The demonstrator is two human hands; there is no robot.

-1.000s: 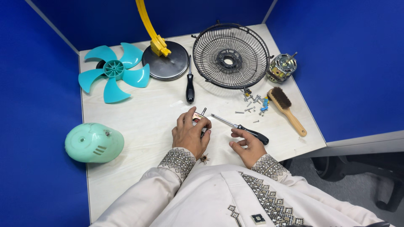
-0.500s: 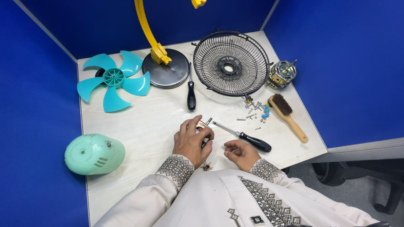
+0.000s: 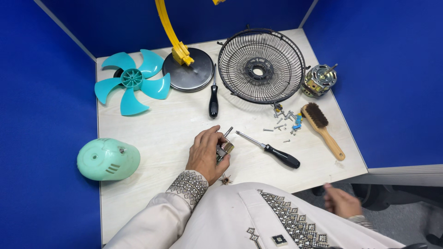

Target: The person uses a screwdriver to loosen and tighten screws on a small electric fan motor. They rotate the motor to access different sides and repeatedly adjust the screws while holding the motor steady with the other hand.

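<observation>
On the pale table, near its front edge, the left hand is curled around a small metal part with a thin shaft poking up, fingers closed on it. Just beside it lies a black-handled screwdriver. The right hand hangs off the table's edge, blurred; I cannot tell its fingers' state.

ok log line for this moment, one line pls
left hand: holds small metal part on table | right hand: off table edge, empty, blurred | screwdriver: lying beside part
</observation>
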